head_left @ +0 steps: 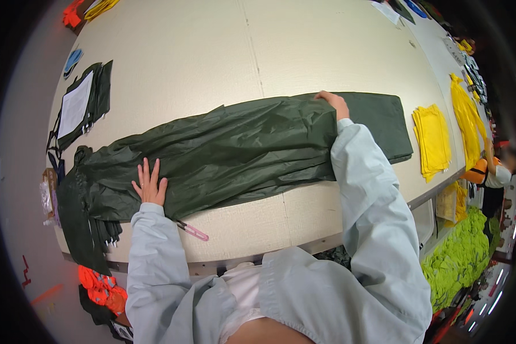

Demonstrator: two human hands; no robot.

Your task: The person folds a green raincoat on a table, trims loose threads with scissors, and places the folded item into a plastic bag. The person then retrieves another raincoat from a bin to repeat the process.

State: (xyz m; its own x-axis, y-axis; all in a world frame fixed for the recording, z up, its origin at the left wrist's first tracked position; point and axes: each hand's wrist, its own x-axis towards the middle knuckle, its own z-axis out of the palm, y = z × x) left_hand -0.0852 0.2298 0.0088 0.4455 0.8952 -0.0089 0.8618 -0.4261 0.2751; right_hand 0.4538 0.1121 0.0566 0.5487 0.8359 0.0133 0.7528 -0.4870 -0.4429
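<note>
Pale tabletop fills most of the view, with a seam running from its far side toward us. We find the long dark green fabric laid across the near half of this surface. Its face is wrinkled; its left end is bunched, and a flap there reaches over the near table edge. Flat, folded green fabric adjoins it on the right; we cannot tell whether the two are joined.

We rest our left hand on the left part of the long fabric, palm down, fingers spread and nothing gripped. We place our right hand at the far edge of the long fabric, near its right end, with the fingers bent; we cannot tell whether they pinch the cloth.

Just below the fabric, beside our left sleeve, lies a pink-handled tool. To the far left, we note a white sheet on dark green pieces. A yellow fabric stack lies to the right of the folded green fabric. Beyond the right table edge, we see another person and a lime-green heap.
</note>
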